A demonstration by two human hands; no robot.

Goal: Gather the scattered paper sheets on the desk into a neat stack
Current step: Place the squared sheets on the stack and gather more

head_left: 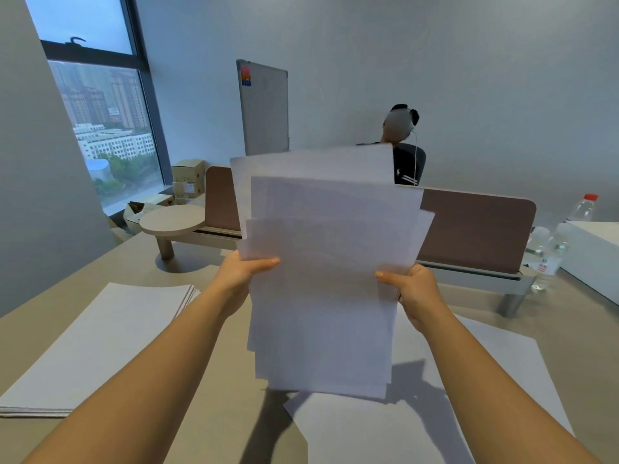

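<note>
I hold a loose, uneven bundle of white paper sheets (pixel 328 279) upright above the desk, its edges fanned out of line. My left hand (pixel 243 272) grips the bundle's left edge, thumb in front. My right hand (pixel 413 289) grips its right edge, thumb in front as well. A squared stack of sheets (pixel 97 343) lies flat on the desk at the left. Loose sheets (pixel 368 430) lie on the desk below and to the right of the bundle, partly in its shadow.
A brown desk divider (pixel 475 229) runs across the back of the desk. Plastic water bottles (pixel 549 252) and a white box (pixel 596 252) stand at the right. A round side shelf (pixel 172 222) juts out at the left. A person sits behind the divider.
</note>
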